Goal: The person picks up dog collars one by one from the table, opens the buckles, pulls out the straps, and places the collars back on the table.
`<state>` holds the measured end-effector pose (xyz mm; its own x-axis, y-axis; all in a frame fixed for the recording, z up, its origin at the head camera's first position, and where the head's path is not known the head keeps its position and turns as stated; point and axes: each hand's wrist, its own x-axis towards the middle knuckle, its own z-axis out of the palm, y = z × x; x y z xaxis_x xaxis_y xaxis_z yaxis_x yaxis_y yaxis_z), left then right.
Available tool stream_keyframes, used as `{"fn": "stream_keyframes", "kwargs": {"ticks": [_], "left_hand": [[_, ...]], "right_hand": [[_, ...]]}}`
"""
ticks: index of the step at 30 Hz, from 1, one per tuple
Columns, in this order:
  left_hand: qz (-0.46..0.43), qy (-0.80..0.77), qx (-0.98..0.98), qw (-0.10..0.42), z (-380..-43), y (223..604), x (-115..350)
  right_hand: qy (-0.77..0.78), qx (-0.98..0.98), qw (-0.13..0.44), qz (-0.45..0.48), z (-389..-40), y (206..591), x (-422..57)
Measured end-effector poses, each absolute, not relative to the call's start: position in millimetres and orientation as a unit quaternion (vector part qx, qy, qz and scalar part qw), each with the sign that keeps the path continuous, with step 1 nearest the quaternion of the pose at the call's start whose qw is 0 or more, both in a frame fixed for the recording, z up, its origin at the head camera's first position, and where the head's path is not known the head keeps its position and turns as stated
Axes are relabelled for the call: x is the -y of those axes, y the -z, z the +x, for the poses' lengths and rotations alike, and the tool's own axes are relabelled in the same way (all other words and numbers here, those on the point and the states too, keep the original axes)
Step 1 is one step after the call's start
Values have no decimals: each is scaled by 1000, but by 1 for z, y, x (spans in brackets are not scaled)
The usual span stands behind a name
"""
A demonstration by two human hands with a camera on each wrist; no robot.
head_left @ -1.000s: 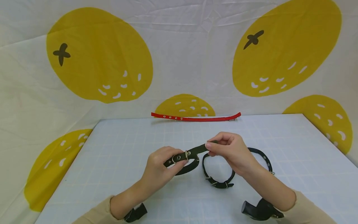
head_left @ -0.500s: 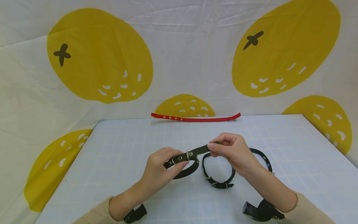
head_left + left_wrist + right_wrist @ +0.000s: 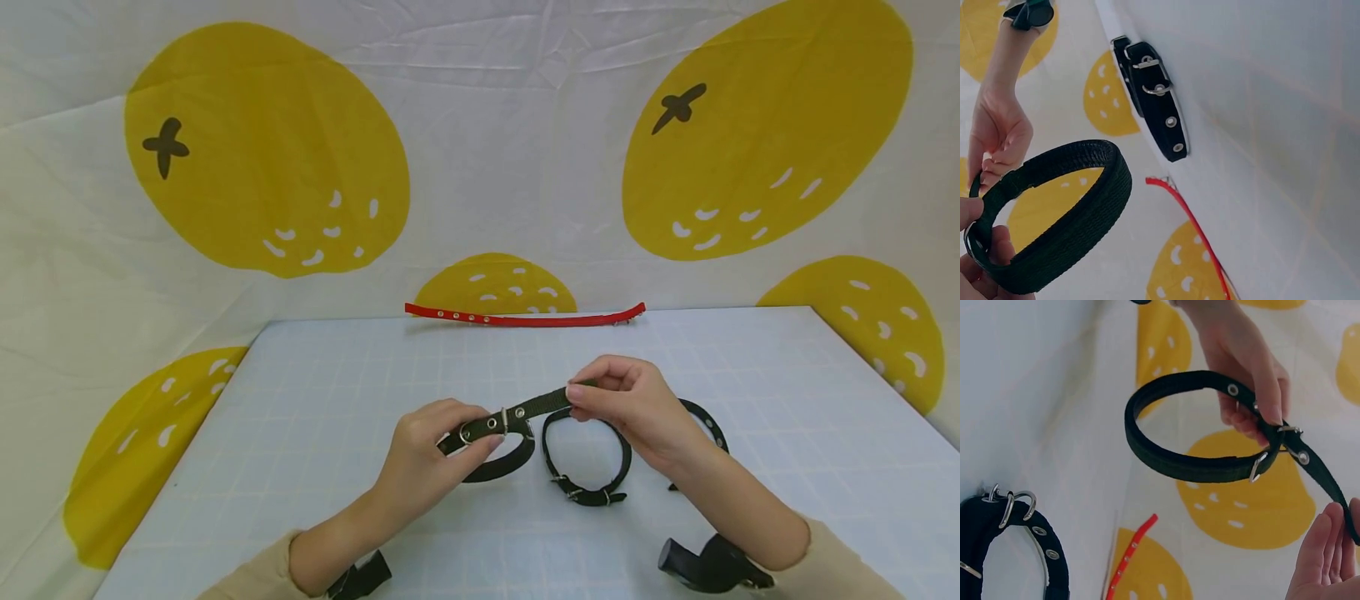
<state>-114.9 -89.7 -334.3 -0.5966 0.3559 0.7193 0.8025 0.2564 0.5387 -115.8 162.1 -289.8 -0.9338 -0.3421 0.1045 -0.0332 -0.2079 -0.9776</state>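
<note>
A dark green webbing collar with metal eyelets and a buckle is held above the table, curved into a loop with its tail passing through the buckle. My left hand pinches the collar between thumb and fingers close to the buckle. The tail end is pinched by my right hand, further right and slightly higher. In the left wrist view, the loop of the collar hangs toward the camera. The right wrist view shows the tail running straight between both hands.
A black collar, buckled into a ring, lies on the table below the hands. Another black collar lies partly hidden behind the right forearm. A red collar stretches along the back edge, before a patterned cloth.
My right hand has moved slightly right, drawing the tail along; an eyelet now sits further past the buckle. My left hand has stayed nearly in place.
</note>
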Motion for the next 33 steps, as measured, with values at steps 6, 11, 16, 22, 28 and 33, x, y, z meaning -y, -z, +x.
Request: {"fn": "stream_keyframes", "kwargs": {"ticks": [6, 11, 16, 22, 28, 33], "left_hand": [[-365, 486, 769, 195, -115, 336, 87], [-353, 499, 773, 169, -114, 337, 87], [-353, 513, 766, 160, -113, 336, 86], [-338, 518, 772, 148, -114, 336, 86], [-330, 501, 787, 144, -117, 338, 89], [-313, 494, 802, 124, -119, 337, 92]], "right_hand": [[783, -574, 149, -187, -119, 291, -160], [759, -595, 160, -212, -122, 297, -159], [677, -690, 135, -218, -125, 311, -157], [571, -776, 111, -243, -127, 328, -149], [565, -780, 89, -256, -128, 332, -147], [560, -788, 85, -242, -129, 332, -148]]}}
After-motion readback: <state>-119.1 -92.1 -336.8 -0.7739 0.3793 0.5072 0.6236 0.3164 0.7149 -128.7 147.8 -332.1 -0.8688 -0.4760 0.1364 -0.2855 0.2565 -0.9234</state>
